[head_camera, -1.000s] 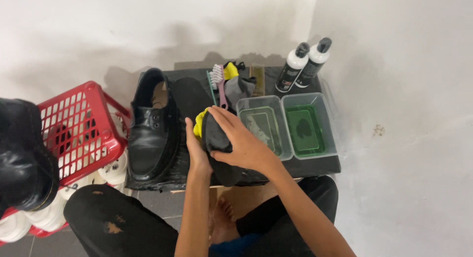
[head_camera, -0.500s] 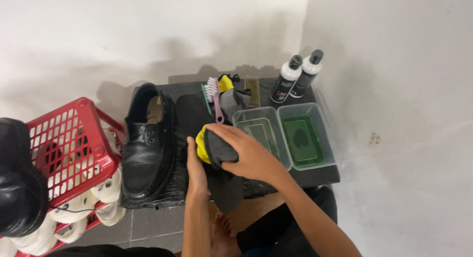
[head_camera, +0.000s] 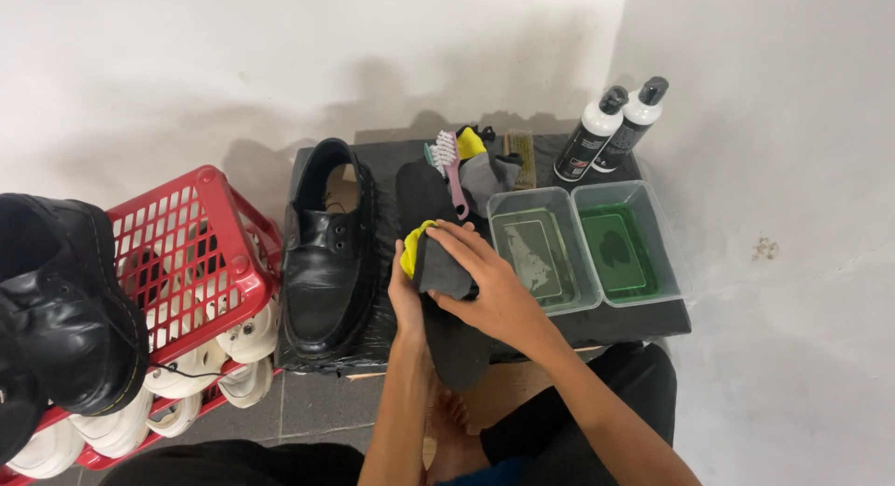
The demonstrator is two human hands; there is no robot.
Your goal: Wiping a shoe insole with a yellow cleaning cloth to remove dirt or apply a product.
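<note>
Two white plastic bottles with black caps (head_camera: 597, 136) (head_camera: 636, 123) stand side by side, touching, at the far right corner of the black counter (head_camera: 643, 318), against the wall. Each bottle carries a dark label on its front.

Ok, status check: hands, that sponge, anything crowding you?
Right hand pressing grey-and-yellow sponge onto dark insole. Left hand steadying insole from beneath. Black shoe close left, two green-water tubs close right; neither touching.
</note>
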